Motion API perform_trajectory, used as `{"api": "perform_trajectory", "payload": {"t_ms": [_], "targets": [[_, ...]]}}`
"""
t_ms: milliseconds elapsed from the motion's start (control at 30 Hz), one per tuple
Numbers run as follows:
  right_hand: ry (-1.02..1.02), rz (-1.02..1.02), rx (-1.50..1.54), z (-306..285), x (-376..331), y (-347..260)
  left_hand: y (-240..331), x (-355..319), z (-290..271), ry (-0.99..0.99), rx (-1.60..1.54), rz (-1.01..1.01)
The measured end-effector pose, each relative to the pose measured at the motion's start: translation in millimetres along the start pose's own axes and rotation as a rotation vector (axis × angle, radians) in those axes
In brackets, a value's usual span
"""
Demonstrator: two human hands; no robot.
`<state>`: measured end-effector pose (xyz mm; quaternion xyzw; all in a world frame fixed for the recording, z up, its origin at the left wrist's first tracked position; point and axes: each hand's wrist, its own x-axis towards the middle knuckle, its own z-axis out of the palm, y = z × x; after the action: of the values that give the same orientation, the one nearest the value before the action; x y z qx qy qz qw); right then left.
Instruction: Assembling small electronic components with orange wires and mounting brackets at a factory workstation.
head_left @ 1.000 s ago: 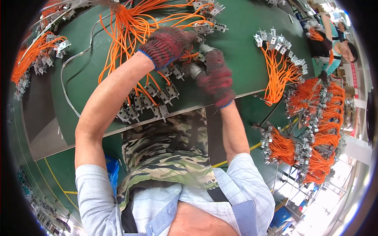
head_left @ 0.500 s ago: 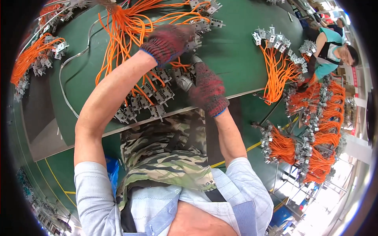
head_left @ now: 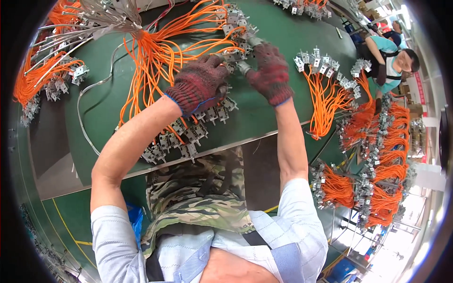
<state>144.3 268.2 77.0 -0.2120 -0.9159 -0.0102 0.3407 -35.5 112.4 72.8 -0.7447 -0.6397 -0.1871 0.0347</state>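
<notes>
Far left: orange cable bundle (head_left: 41,78), metal-ended. Centre: orange cable harness (head_left: 151,47) on green table (head_left: 252,118). Left hand (head_left: 200,85) curled by its upper connectors (head_left: 236,23); contents hidden, grip cannot be told. Right hand (head_left: 270,73): thumb and forefinger apart at those connectors, hold unclear; half a second ago it was lower, nearer the near-edge connectors (head_left: 191,137). Rightward: second orange bundle (head_left: 322,96), co-worker (head_left: 389,59), red wall strip (head_left: 419,89), lettering illegible.

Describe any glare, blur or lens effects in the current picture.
Head view: dark, curved fisheye border around the scene; same head view: glare whitens the lower right, below hanging orange cables; head view also: the left hand shows little blur.
</notes>
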Motion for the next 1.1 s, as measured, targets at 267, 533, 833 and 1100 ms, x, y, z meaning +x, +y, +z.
{"api": "perform_trajectory", "payload": {"t_ms": [267,533,833,1100], "targets": [[-0.012,-0.083,0.092,28.2,16.1,1.8,13.1,25.6,12.0,-0.036,-0.152,-0.279],[-0.237,-0.043,0.282,-3.1,-11.8,-30.5,10.6,-8.4,-1.9,-0.383,-0.117,-0.227],[-0.203,0.080,0.414,13.2,-37.4,-2.9,18.8,-16.6,0.1,-0.172,0.124,-0.044],[-0.033,0.365,0.582,30.1,-80.4,3.9,26.1,8.2,0.7,-0.393,0.147,-0.133]]}}
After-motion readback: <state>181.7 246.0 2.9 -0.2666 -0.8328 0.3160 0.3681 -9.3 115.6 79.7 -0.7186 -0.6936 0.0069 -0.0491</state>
